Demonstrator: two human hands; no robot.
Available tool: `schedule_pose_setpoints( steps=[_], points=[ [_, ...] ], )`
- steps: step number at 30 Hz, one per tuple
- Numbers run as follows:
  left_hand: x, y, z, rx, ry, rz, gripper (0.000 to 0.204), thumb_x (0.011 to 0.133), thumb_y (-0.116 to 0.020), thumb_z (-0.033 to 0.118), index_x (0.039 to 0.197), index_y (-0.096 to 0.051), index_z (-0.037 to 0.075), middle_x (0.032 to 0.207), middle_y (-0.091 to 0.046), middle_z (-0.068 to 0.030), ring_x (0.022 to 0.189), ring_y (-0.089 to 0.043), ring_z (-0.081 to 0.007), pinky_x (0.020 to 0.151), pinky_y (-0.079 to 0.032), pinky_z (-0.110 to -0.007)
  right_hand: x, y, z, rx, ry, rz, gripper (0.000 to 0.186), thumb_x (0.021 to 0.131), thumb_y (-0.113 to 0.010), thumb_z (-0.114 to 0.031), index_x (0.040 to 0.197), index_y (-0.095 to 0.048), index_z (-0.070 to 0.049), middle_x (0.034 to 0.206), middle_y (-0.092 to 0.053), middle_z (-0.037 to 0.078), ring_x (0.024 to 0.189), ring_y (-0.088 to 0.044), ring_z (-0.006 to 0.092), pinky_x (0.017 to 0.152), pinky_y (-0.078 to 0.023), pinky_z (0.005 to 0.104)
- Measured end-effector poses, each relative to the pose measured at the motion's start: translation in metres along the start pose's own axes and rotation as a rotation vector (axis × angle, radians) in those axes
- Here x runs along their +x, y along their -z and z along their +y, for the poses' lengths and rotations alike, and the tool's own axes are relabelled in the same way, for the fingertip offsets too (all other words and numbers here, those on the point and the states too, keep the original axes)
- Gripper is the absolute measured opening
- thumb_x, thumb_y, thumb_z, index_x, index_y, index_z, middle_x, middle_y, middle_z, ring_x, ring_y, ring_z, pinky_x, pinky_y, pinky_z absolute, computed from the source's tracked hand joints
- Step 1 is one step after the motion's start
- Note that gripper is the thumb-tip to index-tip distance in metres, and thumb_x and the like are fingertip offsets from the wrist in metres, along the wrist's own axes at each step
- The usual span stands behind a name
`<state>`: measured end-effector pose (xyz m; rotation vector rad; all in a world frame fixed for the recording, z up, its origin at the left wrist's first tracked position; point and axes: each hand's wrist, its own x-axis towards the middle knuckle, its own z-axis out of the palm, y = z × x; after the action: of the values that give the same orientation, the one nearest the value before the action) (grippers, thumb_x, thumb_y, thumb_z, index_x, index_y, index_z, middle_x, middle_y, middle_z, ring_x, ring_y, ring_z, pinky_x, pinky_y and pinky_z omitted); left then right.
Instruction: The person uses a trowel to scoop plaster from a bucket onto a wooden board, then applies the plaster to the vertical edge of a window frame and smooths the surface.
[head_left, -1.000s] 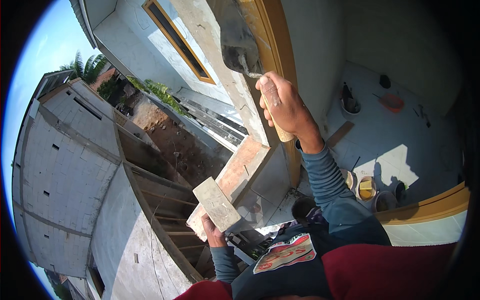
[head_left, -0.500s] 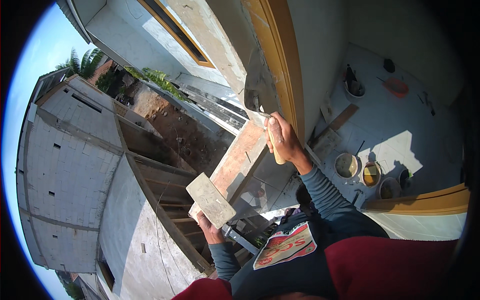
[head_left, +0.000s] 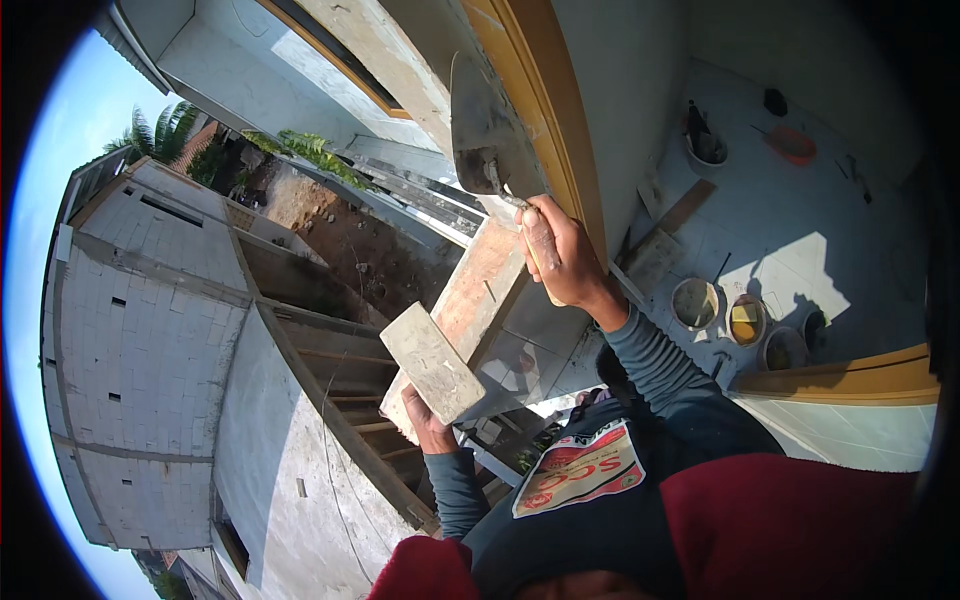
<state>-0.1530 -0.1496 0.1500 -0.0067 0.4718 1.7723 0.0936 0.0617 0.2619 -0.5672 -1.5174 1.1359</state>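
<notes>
My right hand (head_left: 565, 255) is closed round the wooden handle of a trowel (head_left: 492, 125). Grey mortar smears the metal blade, which lies beside a plastered edge (head_left: 425, 50) and a yellow-brown wooden frame (head_left: 540, 85). Lower and to the left, my left hand (head_left: 428, 425) grips a worn rectangular plastering float (head_left: 432, 362), its flat face turned up; the handle is hidden beneath. The float overlaps the near end of a narrow reddish ledge (head_left: 478, 290), from which a nail sticks up. Whether float and ledge touch, I cannot tell.
On the tiled floor at right stand several buckets (head_left: 695, 303), a red basin (head_left: 792, 146) and a board (head_left: 688, 220). Left of the ledge the ground (head_left: 370, 265) drops well below. A grey block building (head_left: 150, 330) rises at far left.
The trowel has swung left, and its blade now shows broader. My right hand has shifted slightly down with it. My left hand has brought the float up and a little to the right.
</notes>
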Motion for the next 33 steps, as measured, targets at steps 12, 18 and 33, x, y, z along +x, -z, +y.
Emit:
schedule_pose_setpoints(
  steps=[12,18,33],
  points=[
    [-0.033,0.010,0.003,0.013,-0.142,0.090,0.054,0.083,-0.052,0.019,0.134,-0.044,0.001,0.128,-0.054,-0.0215,0.110,-0.059,-0.0375,0.092,-0.049,-0.057,-0.050,0.002,0.096,0.030,-0.321,-0.027,0.038,0.101,-0.034,-0.041,0.092,-0.046,-0.006,0.061,-0.045,0.002,0.046,-0.045,0.0085,0.041,-0.041,0.0254],
    [-0.026,0.005,0.004,0.027,-0.120,0.073,0.052,0.082,-0.051,0.012,0.132,-0.046,0.000,0.126,-0.056,-0.0202,0.110,-0.059,-0.0364,0.093,-0.049,-0.053,-0.071,-0.033,0.103,0.410,-0.406,-0.011,0.038,0.100,-0.035,-0.043,0.094,-0.045,-0.007,0.062,-0.046,0.003,0.046,-0.048,0.0104,0.041,-0.043,0.0260],
    [0.039,-0.030,-0.080,-0.119,0.291,-0.001,0.043,0.088,-0.040,0.020,0.123,-0.055,-0.001,0.116,-0.063,-0.0178,0.101,-0.064,-0.0342,0.086,-0.053,-0.050,-0.095,0.057,0.014,0.151,-0.569,-0.693,0.038,0.102,-0.037,-0.037,0.088,-0.049,-0.003,0.057,-0.045,0.001,0.042,-0.042,0.0060,0.041,-0.036,0.0235]
  ],
)
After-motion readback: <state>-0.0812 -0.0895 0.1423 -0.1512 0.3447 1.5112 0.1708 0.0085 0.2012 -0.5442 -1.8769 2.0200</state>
